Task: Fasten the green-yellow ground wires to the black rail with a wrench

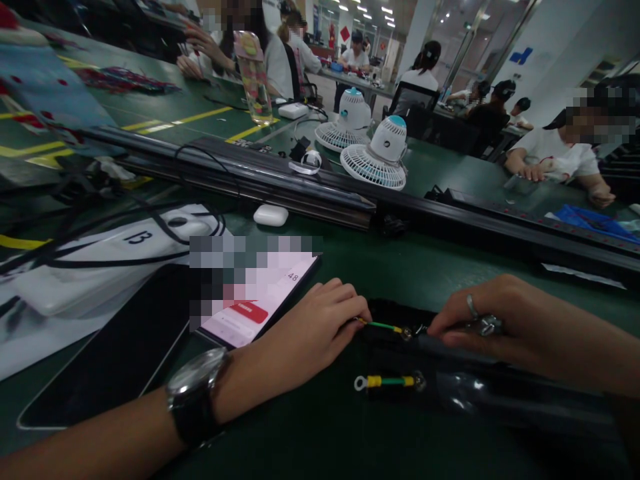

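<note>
My left hand [325, 320], with a watch on the wrist, pinches the near end of a short green-and-yellow wire [385, 326]. The wire's other end is fastened by a ring terminal [407, 333] to a long dark bar. My right hand [493, 327], wearing a ring, is closed beside that terminal, fingertips almost at it. Something small and shiny [490, 325] shows in its curled fingers; its kind is unclear. Below lies a second glossy black bar [465, 390]. A second green-and-yellow wire [395, 381] juts from it, a bare ring terminal [361, 383] at its free end.
A lit phone [255, 300] and a dark tablet-like slab [115, 353] lie left. Beyond are a white power strip [100, 267], a white earbud case [271, 215], long black rails [240, 173], two white fans [377, 153] and a bottle [254, 80]. Other people sit farther back.
</note>
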`<state>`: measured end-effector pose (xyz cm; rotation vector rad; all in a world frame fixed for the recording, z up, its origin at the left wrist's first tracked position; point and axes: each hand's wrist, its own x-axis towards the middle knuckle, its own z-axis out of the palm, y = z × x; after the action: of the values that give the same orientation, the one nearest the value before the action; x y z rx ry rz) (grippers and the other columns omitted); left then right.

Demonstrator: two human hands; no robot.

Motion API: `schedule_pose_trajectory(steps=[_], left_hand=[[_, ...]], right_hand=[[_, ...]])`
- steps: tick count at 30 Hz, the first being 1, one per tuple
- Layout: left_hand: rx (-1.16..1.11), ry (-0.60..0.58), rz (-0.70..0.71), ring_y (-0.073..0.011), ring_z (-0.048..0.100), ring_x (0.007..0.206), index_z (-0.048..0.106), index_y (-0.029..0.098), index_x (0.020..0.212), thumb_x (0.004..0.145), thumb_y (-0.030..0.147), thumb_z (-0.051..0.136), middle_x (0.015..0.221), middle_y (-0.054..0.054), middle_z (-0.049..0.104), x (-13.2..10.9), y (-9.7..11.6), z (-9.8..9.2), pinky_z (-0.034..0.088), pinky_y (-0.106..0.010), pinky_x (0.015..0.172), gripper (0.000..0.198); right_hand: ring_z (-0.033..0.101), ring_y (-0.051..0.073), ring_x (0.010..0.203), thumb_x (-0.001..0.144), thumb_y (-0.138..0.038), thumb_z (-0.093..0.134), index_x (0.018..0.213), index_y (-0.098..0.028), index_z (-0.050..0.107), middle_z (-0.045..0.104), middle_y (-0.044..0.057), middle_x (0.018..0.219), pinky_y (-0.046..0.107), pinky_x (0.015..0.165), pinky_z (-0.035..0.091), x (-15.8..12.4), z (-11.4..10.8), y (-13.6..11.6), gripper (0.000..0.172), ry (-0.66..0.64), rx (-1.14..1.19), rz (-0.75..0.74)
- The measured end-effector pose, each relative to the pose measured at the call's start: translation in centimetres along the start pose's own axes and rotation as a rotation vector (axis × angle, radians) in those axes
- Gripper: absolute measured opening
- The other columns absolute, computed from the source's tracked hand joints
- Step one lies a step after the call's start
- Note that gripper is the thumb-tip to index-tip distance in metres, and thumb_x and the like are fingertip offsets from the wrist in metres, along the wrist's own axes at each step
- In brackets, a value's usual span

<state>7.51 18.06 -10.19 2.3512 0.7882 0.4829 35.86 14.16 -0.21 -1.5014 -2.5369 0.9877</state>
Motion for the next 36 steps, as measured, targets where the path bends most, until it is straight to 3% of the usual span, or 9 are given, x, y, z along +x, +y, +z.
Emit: schedule_pose_trajectory(steps=[23,36], left_hand=[[0.004,-0.014,-0.009,-0.0189,0.052,0.099,0.062,0.024,0.105,0.101,0.013,0.053,0.109,-0.001,0.061,0.0,-0.1,0.1,0.04,-0.035,0.086,0.015],[0.018,-0.022,-0.005,-0.0185,0.051,0.099,0.06,0.025,0.105,0.101,0.012,0.053,0.108,0.0,0.06,0.1,-0.1,0.1,0.038,-0.035,0.085,0.015]], right_hand=[[0.072,0.016,0.092,0.099,-0.023,0.062,0.113,-0.03,0.075,0.078,-0.001,0.107,0.026,0.08,0.051,0.1,1.3,-0.8,0.02,-0.085,-0.063,-0.079],[0.07,0.018,0.098,0.099,-0.02,0.057,0.113,-0.029,0.071,0.074,0.0,0.114,0.033,0.09,0.052,-0.7,1.6,-0.1,0.023,-0.041,-0.179,-0.082]])
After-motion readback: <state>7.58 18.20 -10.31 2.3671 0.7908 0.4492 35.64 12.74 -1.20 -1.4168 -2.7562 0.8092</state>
